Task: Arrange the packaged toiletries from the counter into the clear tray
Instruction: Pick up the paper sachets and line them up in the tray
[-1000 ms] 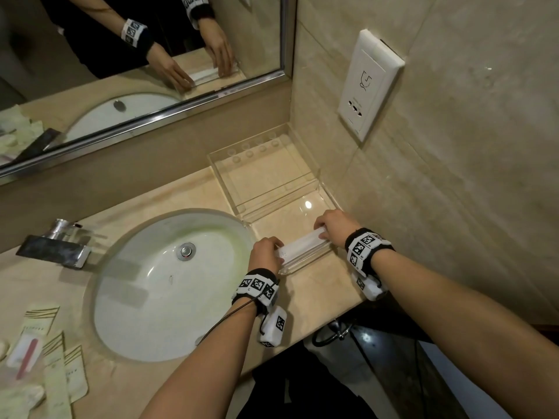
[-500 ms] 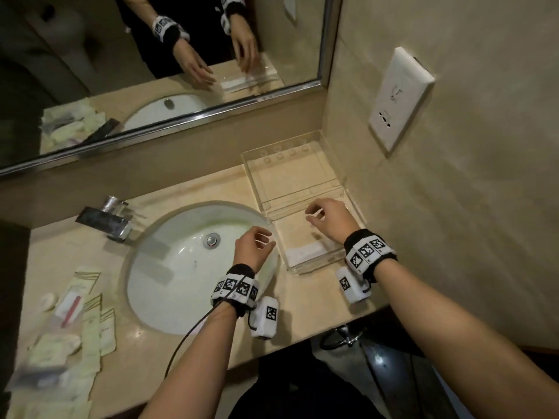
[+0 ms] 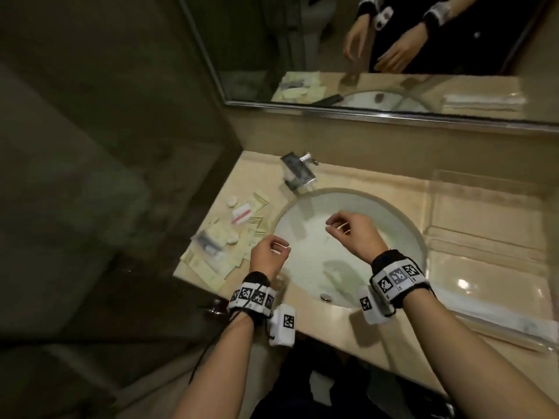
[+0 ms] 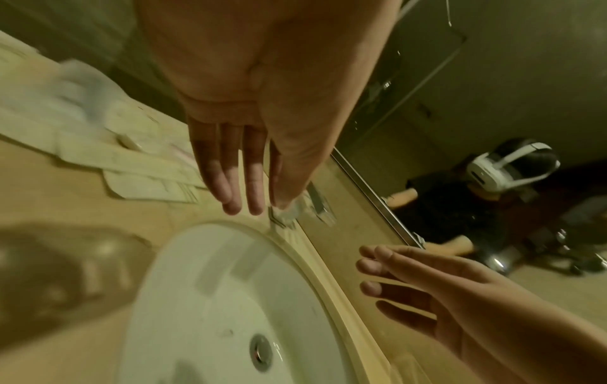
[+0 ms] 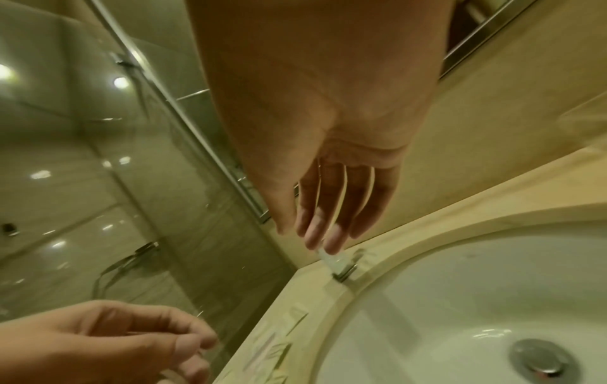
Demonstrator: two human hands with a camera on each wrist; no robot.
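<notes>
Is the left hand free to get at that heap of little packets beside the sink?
Probably yes. The left hand is empty, fingers loosely curled, hovering at the sink's left rim. The packets lie right beside it on the counter, with nothing between.

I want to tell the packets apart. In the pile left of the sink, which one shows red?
The clear packet with the red strip, in the far part of the pile of packets, near two small white rounds; the other packets look pale cream.

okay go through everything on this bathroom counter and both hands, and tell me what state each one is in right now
Left hand: empty, fingers relaxed, above the sink's left edge.
Right hand: empty, fingers relaxed, over the sink.
Clear tray: lid open, one long white packet inside.
Toiletry packets: piled left of sink.
Sink: dry, drain stopper down.
Faucet: off.
</notes>
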